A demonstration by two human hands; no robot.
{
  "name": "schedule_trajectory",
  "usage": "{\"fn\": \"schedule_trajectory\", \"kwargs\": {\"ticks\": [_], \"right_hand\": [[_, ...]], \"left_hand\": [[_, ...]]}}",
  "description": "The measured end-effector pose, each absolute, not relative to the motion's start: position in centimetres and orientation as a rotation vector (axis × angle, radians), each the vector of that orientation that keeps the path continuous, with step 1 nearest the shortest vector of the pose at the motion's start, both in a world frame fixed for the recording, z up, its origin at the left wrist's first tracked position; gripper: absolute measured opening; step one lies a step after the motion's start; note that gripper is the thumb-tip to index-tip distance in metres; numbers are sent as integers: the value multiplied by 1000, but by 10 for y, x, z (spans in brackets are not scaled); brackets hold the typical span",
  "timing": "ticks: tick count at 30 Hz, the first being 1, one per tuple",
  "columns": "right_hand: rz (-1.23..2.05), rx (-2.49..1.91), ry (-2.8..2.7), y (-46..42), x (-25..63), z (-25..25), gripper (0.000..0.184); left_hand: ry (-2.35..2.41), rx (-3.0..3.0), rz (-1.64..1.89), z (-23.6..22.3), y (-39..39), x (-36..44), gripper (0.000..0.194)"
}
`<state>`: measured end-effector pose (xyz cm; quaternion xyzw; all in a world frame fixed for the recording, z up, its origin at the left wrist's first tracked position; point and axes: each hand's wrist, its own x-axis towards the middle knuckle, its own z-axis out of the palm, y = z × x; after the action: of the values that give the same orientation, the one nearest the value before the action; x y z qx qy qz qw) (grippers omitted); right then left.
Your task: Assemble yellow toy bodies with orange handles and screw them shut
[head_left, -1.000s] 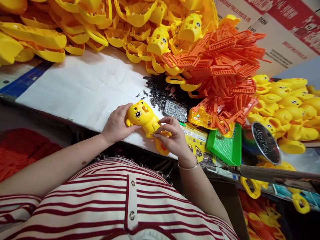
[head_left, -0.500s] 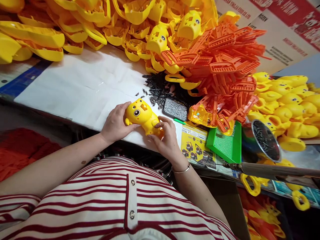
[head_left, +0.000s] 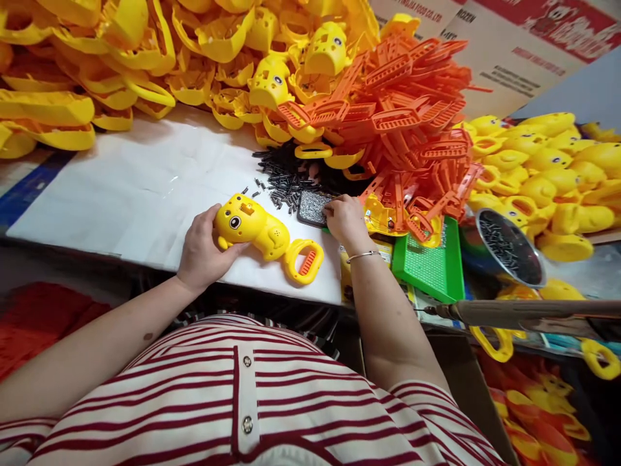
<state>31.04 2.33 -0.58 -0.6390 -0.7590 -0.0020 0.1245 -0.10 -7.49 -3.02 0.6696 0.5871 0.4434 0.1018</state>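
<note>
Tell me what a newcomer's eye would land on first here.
Probably the tangled heap of orange slatted parts, right of centre toward the back, beside yellow shells piled along the back left. Next, the big-eyed yellow toy in the left hand, front centre, and the right hand at the dark-rimmed box of metallic bits.

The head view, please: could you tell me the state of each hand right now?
Left hand: closed, holding the yellow toy by its head end.
Right hand: fingers at the grey tray; whether they grip anything cannot be told.
</note>
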Motion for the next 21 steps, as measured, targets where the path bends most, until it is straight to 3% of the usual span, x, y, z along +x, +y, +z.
{"fn": "schedule_trajectory", "kwargs": {"ticks": [9,16,21], "right_hand": [[43,-1793,-1853,14,302,-9,16],[731,-1517,-1492,-31,289,-6,20],[871,-1547,-1380,-52,287,-3,19]], "left_hand": [[1734,1922,1298,-32,-73,-3,82],[1736,1880,1276,-29,-74,-3,83],[1741,1859,1283,-31,-73,-2,84]]}}
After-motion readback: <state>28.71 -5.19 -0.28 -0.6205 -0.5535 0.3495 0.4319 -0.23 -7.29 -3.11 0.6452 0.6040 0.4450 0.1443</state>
